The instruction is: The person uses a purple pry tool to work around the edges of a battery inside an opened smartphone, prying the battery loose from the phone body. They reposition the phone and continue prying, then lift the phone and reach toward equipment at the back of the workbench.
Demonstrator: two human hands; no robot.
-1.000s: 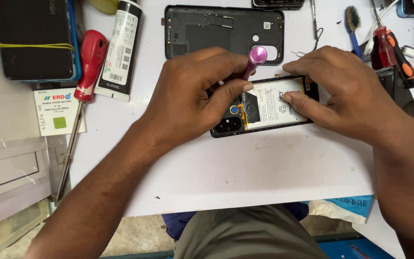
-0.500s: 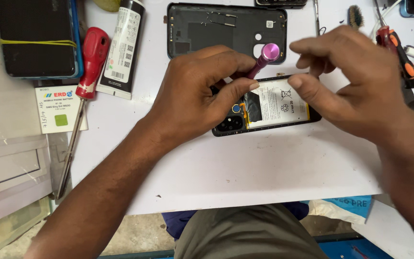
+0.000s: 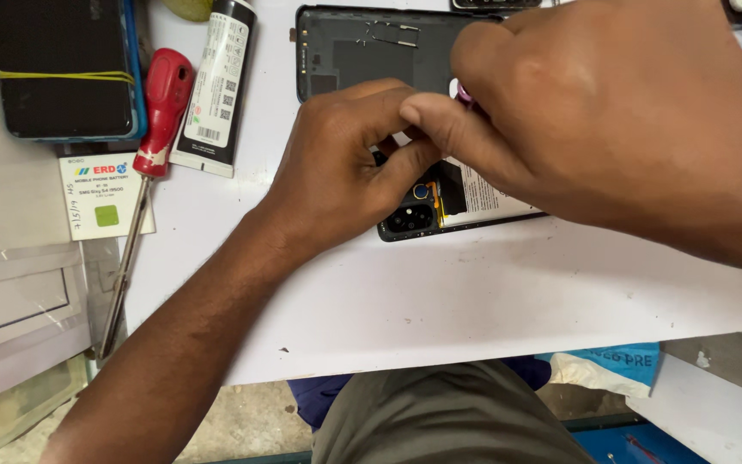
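An opened black phone [image 3: 412,220] lies back-up on the white table [image 3: 474,301], its camera module and part of a white-labelled battery [image 3: 489,200] showing. My left hand [image 3: 345,167] rests on the phone's upper end, fingers curled around a small purple-handled tool [image 3: 464,94] that is mostly hidden. My right hand [image 3: 611,120] reaches over from the right and covers much of the phone. Its thumb and forefinger close at the tool's purple top and touch my left fingertips.
The phone's dark grey back cover [image 3: 371,51] lies just behind. At the left are a red-handled screwdriver [image 3: 161,103], a black-and-white battery [image 3: 221,86], a phone in a blue case with a yellow band [image 3: 66,69] and a white battery pack [image 3: 105,206].
My right hand has left the phone's right edge and moved up and left onto the purple tool's top. My left hand has stayed on the tool.
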